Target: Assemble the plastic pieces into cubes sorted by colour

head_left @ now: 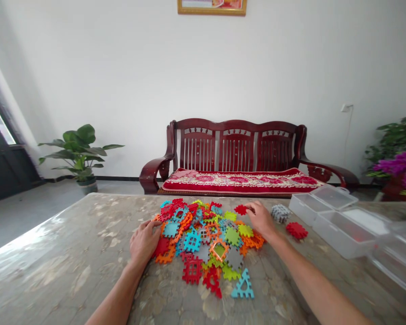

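Table (71,266) is closest to you, patterned cover, running under everything you're working with. Wooden bench (237,149) stands beyond its far edge, out of your way. Clear boxes (331,238) sit at the right, lids open, farther right than both your hands; some red shows low in the nearer one, too blurred to name. Loose pile (203,255) of toothed pieces lies mid-table between your hands: red, orange, blue, green, gray, overlapping at all angles, no common axis.

Your right arm (306,271) slants in between pile and boxes. Left hand (145,240) rests at the pile's left side, fingers extended and loose, touching edge pieces, clamped on nothing that shows. Right hand (260,216) is at the far right of the pile, fingertips bunched; the two hands are well apart.

Gray stack (280,213) is just right of the right hand, between it and the boxes. Red stack (297,230) sits nearer you and farther right, also short of the boxes.

Red piece (240,210) is at your right fingertips, on their left, roughly square, no clear long axis. Right hand is clearly nearer; left has the whole pile in between. Can't tell if the grip is closed on it or only touching.
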`<state>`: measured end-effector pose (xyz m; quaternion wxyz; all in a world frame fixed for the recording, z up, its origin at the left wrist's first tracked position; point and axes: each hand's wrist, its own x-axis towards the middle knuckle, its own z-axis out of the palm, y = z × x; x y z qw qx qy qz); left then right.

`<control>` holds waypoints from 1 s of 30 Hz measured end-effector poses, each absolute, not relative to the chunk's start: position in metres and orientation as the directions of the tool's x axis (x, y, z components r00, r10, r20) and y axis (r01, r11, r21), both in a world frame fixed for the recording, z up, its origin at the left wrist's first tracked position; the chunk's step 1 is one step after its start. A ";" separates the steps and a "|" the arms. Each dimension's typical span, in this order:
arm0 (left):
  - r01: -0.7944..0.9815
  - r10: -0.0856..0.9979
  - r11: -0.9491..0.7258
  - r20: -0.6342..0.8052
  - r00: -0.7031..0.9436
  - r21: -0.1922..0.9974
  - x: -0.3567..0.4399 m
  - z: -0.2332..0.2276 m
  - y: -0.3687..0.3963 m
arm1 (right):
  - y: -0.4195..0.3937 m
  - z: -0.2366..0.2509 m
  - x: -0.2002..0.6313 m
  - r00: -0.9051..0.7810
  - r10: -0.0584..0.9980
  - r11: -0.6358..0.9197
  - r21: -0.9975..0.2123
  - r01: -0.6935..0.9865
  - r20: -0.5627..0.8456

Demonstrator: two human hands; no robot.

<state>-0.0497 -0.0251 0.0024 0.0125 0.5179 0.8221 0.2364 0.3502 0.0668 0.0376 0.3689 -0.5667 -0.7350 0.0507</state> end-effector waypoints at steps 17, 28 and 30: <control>0.856 0.872 0.352 0.199 -0.446 0.378 -0.053 0.002 -0.023 | 0.007 -0.004 0.424 -0.090 0.878 0.256 -0.302 0.918 0.470; 0.863 0.871 0.341 0.219 -0.439 0.373 -0.050 0.007 -0.025 | 0.009 0.001 0.417 -0.040 0.940 0.135 -0.263 0.955 0.338; 0.864 0.874 0.342 0.214 -0.437 0.369 -0.052 0.005 -0.025 | 0.009 0.001 0.414 -0.015 0.936 0.124 -0.288 0.949 0.352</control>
